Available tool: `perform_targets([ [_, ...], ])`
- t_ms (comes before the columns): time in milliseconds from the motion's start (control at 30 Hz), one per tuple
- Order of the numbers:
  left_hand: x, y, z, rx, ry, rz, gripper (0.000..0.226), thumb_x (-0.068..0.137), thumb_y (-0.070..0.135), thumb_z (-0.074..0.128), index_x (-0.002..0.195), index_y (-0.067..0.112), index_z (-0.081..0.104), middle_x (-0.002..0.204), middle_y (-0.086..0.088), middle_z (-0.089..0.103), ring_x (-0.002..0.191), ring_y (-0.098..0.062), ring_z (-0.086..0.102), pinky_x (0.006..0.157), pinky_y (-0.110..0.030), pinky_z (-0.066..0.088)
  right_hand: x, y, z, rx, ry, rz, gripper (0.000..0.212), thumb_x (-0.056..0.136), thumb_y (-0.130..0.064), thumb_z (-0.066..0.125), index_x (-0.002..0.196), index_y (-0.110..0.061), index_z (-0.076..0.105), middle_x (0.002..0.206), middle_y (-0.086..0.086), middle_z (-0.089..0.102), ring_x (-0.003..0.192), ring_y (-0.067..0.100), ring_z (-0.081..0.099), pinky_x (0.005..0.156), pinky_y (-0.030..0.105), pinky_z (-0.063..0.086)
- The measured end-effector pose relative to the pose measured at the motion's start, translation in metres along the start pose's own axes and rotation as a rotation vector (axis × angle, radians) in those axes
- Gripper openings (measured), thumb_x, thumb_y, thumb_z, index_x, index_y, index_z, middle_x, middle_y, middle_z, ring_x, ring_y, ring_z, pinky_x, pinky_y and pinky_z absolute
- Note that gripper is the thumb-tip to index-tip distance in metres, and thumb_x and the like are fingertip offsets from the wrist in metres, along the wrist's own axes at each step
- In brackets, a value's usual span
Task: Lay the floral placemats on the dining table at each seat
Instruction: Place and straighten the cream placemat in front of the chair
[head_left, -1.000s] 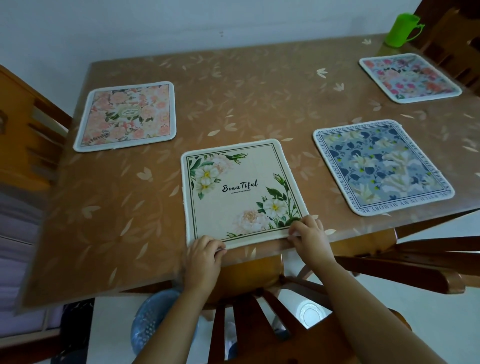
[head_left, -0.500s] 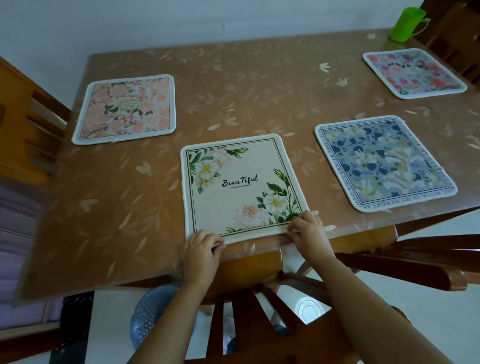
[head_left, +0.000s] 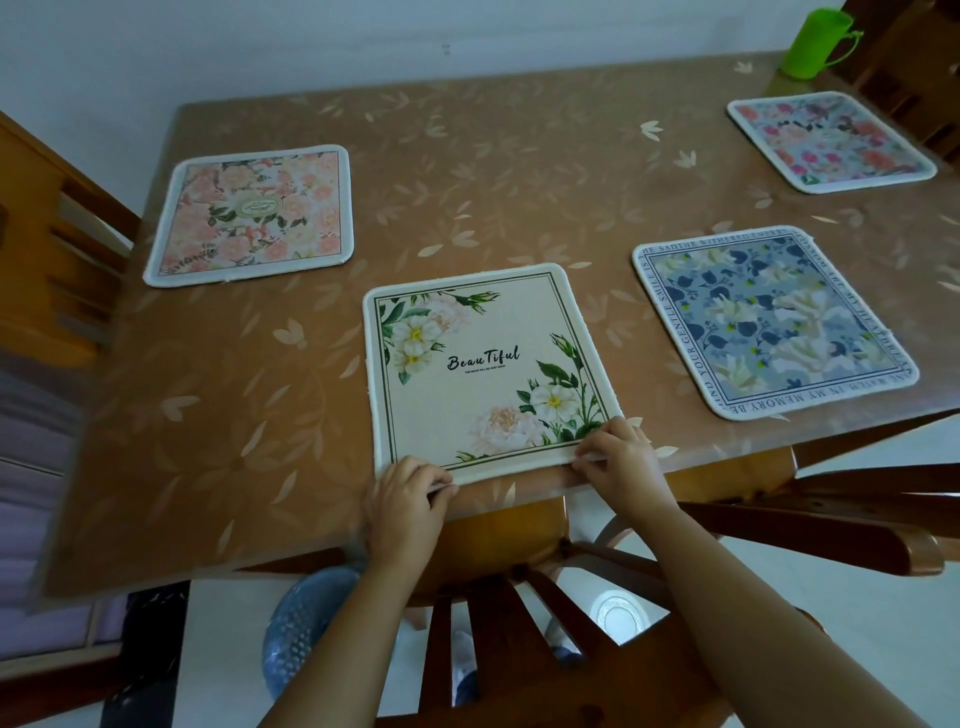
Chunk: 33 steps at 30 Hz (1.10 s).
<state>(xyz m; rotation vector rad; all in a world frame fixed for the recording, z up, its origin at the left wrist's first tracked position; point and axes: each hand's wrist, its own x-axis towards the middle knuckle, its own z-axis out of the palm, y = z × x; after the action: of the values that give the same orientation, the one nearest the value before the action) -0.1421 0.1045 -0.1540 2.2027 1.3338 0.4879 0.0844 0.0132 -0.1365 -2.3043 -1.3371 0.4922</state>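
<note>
We hold the cream mat (head_left: 483, 364), the one printed "Beautiful", by its near edge. Our left hand (head_left: 402, 506) pinches the near-left corner with curled fingers, and our right hand (head_left: 621, 462) pinches the near-right corner the same way. The mat lies flat on the table (head_left: 519, 197), its near edge almost at the table's edge, directly above a wooden chair (head_left: 519, 649) pushed in before us.

The table wears a glossy brown cover scattered with pale leaf and petal shapes. A pink mat (head_left: 252, 215) lies flat at the left end, near a second chair (head_left: 47, 234). A blue mat (head_left: 774, 322) with lettering round its border lies to the right along our side, and a rose mat (head_left: 831, 141) sits at the far right. A green cup (head_left: 815, 44) stands at the far right corner.

Behind the table is a plain pale wall (head_left: 363, 47). The floor (head_left: 857, 597) is light, and a blue speckled object (head_left: 301, 629) shows below the table; we cannot tell what it is.
</note>
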Motion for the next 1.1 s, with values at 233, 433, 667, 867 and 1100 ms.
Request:
perform_targets([
  [233,-0.002,-0.002,0.0,0.04,0.052,0.034,0.019,0.072,0.016,0.076,0.09,0.013,0.07,0.106,-0.01,0.061,0.104,-0.032,0.053,0.086,-0.047,0.043,-0.005,-0.017,0.011,-0.153,-0.014,-0.045,0.027,0.078,-0.035,0.066,0.102,-0.022,0.064,0.109,0.004,0.053,0.11,0.025,0.043,0.105,0.048,0.02],
  [433,-0.002,0.0,0.02,0.238,-0.172,0.008,0.05,0.094,0.042,0.037,0.14,0.034,0.021,0.153,0.005,0.001,0.139,-0.016,-0.012,0.111,-0.044,-0.004,0.002,-0.028,0.031,-0.209,-0.306,-0.195,0.044,0.093,-0.044,0.036,0.136,-0.044,0.024,0.155,-0.006,0.001,0.14,0.022,-0.012,0.111,0.054,-0.005],
  [667,0.022,-0.002,0.027,0.448,-0.234,0.003,0.059,0.087,0.063,0.01,0.136,0.039,-0.013,0.148,0.006,-0.02,0.135,-0.019,-0.025,0.108,-0.051,-0.008,0.029,-0.023,0.041,-0.397,-0.356,-0.278,0.057,0.086,-0.063,0.016,0.127,-0.054,-0.023,0.144,-0.01,-0.031,0.131,0.022,-0.033,0.106,0.058,-0.012],
  [867,0.073,-0.006,0.031,0.487,-0.229,0.068,0.056,0.087,0.059,-0.003,0.138,0.039,-0.012,0.151,0.002,-0.017,0.137,-0.023,-0.021,0.107,-0.056,-0.006,0.079,-0.018,0.04,-0.429,-0.324,-0.418,0.069,0.078,-0.074,0.021,0.132,-0.052,-0.015,0.148,-0.012,-0.024,0.136,0.022,-0.025,0.106,0.062,-0.01],
  [1100,0.157,-0.009,0.039,0.482,-0.173,0.012,0.057,0.09,0.055,0.013,0.141,0.037,-0.004,0.153,0.002,-0.01,0.138,-0.022,-0.017,0.107,-0.057,-0.005,0.153,-0.03,0.046,-0.403,-0.291,-0.465,0.073,0.075,-0.075,0.023,0.135,-0.048,-0.009,0.15,-0.013,-0.015,0.138,0.021,-0.018,0.108,0.059,-0.007],
])
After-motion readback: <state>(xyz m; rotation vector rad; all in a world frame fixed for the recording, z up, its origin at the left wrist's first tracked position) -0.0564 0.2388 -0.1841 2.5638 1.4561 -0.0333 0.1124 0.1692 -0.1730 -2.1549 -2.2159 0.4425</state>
